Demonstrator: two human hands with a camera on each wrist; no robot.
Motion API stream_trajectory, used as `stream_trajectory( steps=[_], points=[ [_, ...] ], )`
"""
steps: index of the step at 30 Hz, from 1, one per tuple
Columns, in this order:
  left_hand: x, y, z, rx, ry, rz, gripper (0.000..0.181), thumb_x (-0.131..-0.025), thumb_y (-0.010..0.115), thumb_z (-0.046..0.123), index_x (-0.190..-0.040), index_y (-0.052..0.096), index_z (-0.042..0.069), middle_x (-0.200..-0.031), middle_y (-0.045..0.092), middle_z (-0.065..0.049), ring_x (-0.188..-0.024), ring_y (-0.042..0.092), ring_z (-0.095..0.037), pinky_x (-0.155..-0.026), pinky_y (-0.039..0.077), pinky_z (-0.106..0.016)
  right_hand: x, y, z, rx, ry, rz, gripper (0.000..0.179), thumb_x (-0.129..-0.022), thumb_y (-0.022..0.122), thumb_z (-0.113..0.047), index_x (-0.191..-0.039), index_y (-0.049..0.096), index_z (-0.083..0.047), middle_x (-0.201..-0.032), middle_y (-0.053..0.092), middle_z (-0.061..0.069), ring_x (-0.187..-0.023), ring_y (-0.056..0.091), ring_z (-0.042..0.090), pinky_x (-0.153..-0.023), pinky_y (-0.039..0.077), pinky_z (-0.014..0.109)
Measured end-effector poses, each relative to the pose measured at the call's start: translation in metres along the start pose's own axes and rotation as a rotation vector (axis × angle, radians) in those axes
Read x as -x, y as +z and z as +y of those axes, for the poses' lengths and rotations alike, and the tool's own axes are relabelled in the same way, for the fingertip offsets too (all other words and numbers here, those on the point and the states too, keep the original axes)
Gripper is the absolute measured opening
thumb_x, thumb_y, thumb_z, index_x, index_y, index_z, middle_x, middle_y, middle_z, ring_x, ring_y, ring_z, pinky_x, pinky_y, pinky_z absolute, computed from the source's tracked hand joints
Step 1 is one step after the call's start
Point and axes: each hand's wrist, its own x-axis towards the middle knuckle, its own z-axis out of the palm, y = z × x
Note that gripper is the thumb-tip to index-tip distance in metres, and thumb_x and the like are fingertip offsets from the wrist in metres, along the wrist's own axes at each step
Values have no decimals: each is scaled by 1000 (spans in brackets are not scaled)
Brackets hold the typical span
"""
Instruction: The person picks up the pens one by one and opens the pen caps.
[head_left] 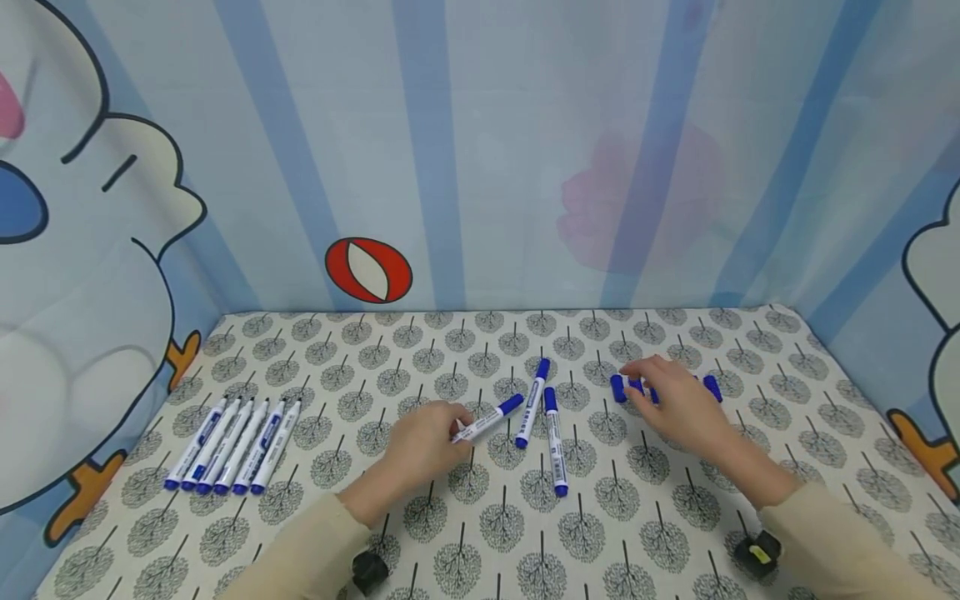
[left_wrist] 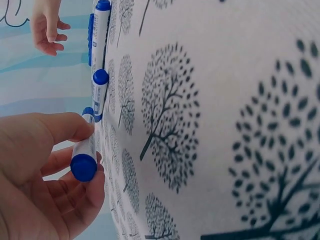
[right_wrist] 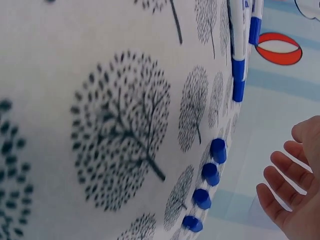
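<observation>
My left hand (head_left: pixel 429 437) grips a white marker (head_left: pixel 486 423) with a blue cap, thumb on one side and fingers on the other. In the left wrist view its blue rear end (left_wrist: pixel 84 168) faces the camera. Two other capped markers lie just to the right of it, one tilted (head_left: pixel 532 406) and one nearly upright in view (head_left: pixel 556 442). My right hand (head_left: pixel 678 408) hovers by a row of loose blue caps (head_left: pixel 618 388), its fingers relaxed and holding nothing. The hand hides part of that row in the head view; several caps (right_wrist: pixel 211 174) show in the right wrist view.
Several uncapped markers (head_left: pixel 238 446) lie side by side at the left, tips pointing away. A tree-patterned cloth (head_left: pixel 498 529) covers the table. Behind its far edge hangs a striped curtain (head_left: pixel 495 167) with cartoon prints.
</observation>
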Motion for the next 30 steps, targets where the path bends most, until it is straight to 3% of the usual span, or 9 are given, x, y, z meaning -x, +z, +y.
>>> stream_trajectory(
  steps=[5, 11, 17, 23, 30],
  points=[
    [1, -5, 1, 0, 10, 14, 25, -74, 71, 18, -99, 68, 17, -78, 60, 4, -53, 47, -6, -42, 41, -20, -2, 4, -10, -12, -55, 11, 27, -82, 66, -15, -107, 61, -6, -103, 64, 7, -86, 61, 22, -70, 52, 36],
    [2, -7, 2, -47, 55, 33, 24, -75, 72, 20, -99, 69, 19, -83, 62, 4, -57, 47, -6, -44, 40, -19, -1, 9, -19, -3, -127, 45, 28, -81, 67, -15, -107, 62, -8, -101, 65, 3, -86, 61, 20, -67, 52, 34],
    [3, -9, 8, -67, 111, 41, 22, -75, 73, 20, -97, 68, 21, -80, 60, 7, -56, 45, -6, -44, 38, -20, -1, 13, -31, -5, -128, 22, 29, -81, 68, -20, -109, 62, -13, -106, 64, 0, -90, 61, 19, -64, 51, 29],
    [4, -10, 12, -97, 179, 80, 23, -74, 73, 19, -96, 69, 21, -78, 57, 9, -59, 46, -4, -47, 38, -17, -2, 15, -44, -12, -149, -35, 30, -83, 65, -24, -111, 62, -14, -110, 63, 2, -98, 60, 20, -75, 52, 33],
    [6, -10, 14, -93, 247, 132, 22, -73, 72, 16, -94, 69, 20, -80, 59, 9, -65, 50, -4, -51, 39, -15, -3, 18, -52, -5, -205, -28, 32, -83, 66, -26, -112, 62, -13, -109, 63, 1, -98, 60, 18, -79, 52, 32]
  ],
)
